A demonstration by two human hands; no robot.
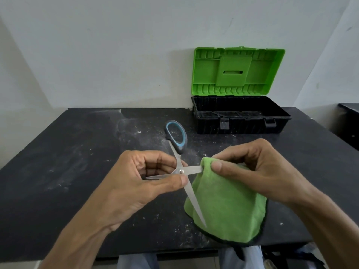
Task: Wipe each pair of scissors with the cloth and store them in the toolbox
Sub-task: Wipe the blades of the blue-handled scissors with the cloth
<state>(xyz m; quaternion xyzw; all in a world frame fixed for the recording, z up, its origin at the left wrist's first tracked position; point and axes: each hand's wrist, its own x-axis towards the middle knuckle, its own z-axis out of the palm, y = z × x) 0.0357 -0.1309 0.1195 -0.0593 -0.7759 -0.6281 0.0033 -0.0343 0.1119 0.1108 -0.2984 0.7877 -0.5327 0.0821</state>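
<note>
In the middle of the frame the left hand (pixel 136 181) holds a pair of scissors (pixel 181 171). Its thumb and fingers are curled round them and pinch them close to the little silver screw where the two blades cross. The scissors are open wide, like an X. One blade points to the right, and its tip goes into the green cloth (pixel 227 206). The other blade points down toward the lower right and lies in front of the cloth. One handle (pixel 175 136), black with a blue ring inside, sticks up above the hand. The other handle is hidden inside the hand.

The right hand (pixel 258 171) is just right of the middle. Its thumb and fingers pinch the top of the cloth, which is folded over the blade that points right. The rest of the cloth hangs down below the hand (it has a dark edge along the bottom) and reaches the near edge of the table (pixel 77 162).

The table is black, with white dust and small specks on it. The toolbox (pixel 242 126) stands at the back of the table, in the upper right of the frame, well apart from the hands. Its bottom part is black. Its green lid (pixel 238 70) is open and stands up against the pale wall (pixel 116 55). At the bottom edge of the frame are legs (pixel 136 262) in light blue trousers.
</note>
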